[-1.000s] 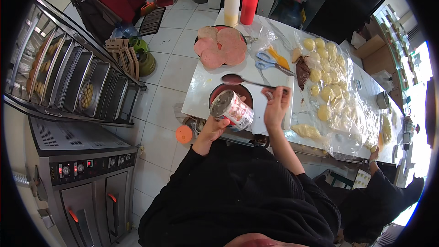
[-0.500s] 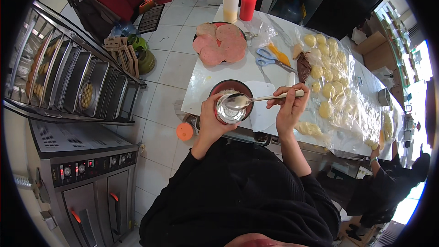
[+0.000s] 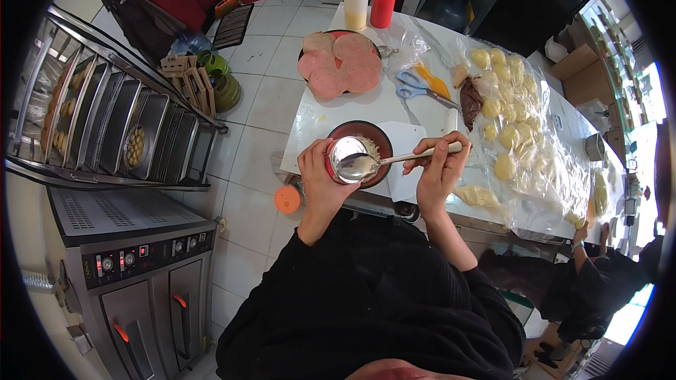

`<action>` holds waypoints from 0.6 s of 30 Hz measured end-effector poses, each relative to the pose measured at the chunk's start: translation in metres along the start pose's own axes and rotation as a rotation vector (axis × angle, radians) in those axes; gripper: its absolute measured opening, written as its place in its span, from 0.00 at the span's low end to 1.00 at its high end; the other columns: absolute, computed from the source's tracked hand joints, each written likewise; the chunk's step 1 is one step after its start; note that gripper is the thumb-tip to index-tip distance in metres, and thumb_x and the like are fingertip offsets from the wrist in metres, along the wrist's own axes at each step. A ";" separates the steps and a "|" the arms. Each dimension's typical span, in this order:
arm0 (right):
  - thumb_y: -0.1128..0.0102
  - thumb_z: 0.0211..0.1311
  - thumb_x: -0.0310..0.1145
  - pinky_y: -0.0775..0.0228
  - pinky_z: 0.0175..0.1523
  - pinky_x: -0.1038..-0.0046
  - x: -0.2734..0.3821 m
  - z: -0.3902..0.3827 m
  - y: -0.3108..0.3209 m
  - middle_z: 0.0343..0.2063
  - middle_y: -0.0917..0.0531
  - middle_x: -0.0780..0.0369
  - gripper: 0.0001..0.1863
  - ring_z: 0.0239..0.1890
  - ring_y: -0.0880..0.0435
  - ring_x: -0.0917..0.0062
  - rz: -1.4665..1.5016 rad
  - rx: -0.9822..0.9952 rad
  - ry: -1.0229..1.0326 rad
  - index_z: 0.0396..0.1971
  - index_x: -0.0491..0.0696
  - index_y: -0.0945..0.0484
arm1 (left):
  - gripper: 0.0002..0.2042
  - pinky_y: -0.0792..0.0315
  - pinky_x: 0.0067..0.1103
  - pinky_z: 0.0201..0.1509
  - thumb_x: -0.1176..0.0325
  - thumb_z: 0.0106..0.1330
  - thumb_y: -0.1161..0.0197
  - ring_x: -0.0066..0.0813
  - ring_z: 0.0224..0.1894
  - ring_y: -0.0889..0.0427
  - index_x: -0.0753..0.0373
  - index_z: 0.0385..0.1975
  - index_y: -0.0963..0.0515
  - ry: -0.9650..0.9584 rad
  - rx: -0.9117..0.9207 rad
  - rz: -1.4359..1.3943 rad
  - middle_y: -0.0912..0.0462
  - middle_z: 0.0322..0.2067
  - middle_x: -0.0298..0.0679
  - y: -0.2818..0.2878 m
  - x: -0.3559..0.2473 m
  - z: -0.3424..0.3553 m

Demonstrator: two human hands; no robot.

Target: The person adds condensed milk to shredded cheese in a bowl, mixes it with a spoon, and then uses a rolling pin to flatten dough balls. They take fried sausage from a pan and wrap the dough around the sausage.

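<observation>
My left hand [image 3: 322,181] is wrapped round an open can [image 3: 343,148] with a shiny silver inside and some red on its outer wall. In my right hand [image 3: 440,174], a metal spoon [image 3: 415,155] is gripped by its handle, and its bowl end lies over the mouth of the can. Directly beneath both is a round bowl, dark outside and reddish-brown inside [image 3: 360,127], with pale shredded food [image 3: 378,143] in it. The can hides part of this bowl. A white sheet or board [image 3: 408,137] lies to the bowl's right.
Farther back stand a plate of pink meat slices [image 3: 345,67], a white squeeze bottle [image 3: 356,0] and a red one [image 3: 384,0]. Blue scissors [image 3: 419,86] and plastic-covered dough balls [image 3: 517,105] lie to the right. A tray rack [image 3: 127,112] and an oven [image 3: 134,239] stand left; another person [image 3: 598,281] is at far right.
The can has shifted slightly left and tilted, uncovering more of the bowl and its shredded food. The spoon's bowl end has moved slightly left and down with it.
</observation>
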State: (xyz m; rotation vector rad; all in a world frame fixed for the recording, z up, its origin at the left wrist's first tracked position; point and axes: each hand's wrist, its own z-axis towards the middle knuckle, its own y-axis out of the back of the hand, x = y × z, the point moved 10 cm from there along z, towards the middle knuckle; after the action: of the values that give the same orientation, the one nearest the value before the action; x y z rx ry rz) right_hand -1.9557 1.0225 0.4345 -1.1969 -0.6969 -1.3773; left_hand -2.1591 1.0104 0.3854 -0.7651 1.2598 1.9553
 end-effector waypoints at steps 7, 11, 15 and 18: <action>0.67 0.66 0.31 0.28 0.19 0.79 -0.029 -0.003 0.012 0.22 0.28 0.56 0.06 0.14 0.26 0.76 0.148 -0.099 -0.142 0.37 0.45 0.48 | 0.39 0.42 0.31 0.53 0.76 0.23 0.29 0.42 0.49 0.38 0.60 0.45 0.36 -0.005 -0.031 0.054 0.33 0.45 0.40 0.004 -0.003 0.001; 0.67 0.66 0.31 0.27 0.19 0.79 -0.036 0.000 0.018 0.22 0.28 0.56 0.06 0.14 0.25 0.76 0.212 -0.149 -0.177 0.37 0.46 0.48 | 0.39 0.43 0.31 0.53 0.76 0.23 0.29 0.42 0.49 0.38 0.60 0.45 0.36 -0.006 -0.030 0.068 0.33 0.45 0.40 0.005 -0.005 0.003; 0.67 0.65 0.30 0.27 0.20 0.79 -0.024 0.001 0.012 0.22 0.28 0.56 0.06 0.15 0.25 0.76 0.138 -0.100 -0.115 0.37 0.45 0.48 | 0.38 0.43 0.31 0.53 0.76 0.23 0.29 0.41 0.49 0.38 0.60 0.45 0.36 -0.018 -0.039 0.062 0.32 0.45 0.40 0.004 -0.004 0.002; 0.66 0.65 0.30 0.27 0.21 0.79 -0.011 -0.002 0.005 0.22 0.28 0.56 0.06 0.15 0.25 0.76 0.082 -0.066 -0.056 0.37 0.45 0.48 | 0.37 0.43 0.31 0.53 0.75 0.24 0.29 0.41 0.49 0.37 0.61 0.44 0.36 -0.036 -0.054 0.077 0.32 0.45 0.40 0.003 -0.004 0.001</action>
State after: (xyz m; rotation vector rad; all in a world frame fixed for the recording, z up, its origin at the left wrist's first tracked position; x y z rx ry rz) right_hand -1.9531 1.0238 0.4231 -1.3064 -0.6393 -1.3116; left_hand -2.1593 1.0097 0.3911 -0.7147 1.2362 2.0630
